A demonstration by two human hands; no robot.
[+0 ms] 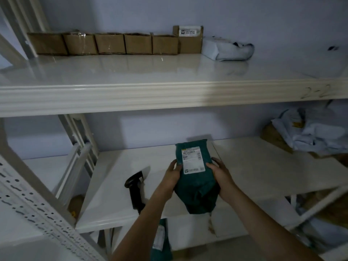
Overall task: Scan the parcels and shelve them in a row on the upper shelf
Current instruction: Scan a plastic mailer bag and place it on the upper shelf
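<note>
A dark green soft parcel [195, 187] with a white label facing up is held over the lower shelf [263, 166]. My left hand [172, 176] grips its left edge with the thumb on top, and my right hand [221, 174] grips its right edge. A black handheld scanner [135, 191] lies on the lower shelf just left of my left forearm. On the upper shelf [131, 72], several brown cardboard boxes [111, 43] stand in a row along the back wall, with a white soft parcel [228, 48] at the row's right end.
A pile of white bags and brown parcels [308, 134] fills the lower shelf's right end. Another green parcel [162, 240] lies below the lower shelf. A perforated white upright [37, 204] and slanted braces stand at left. The upper shelf's front lip [169, 97] juts out above my hands.
</note>
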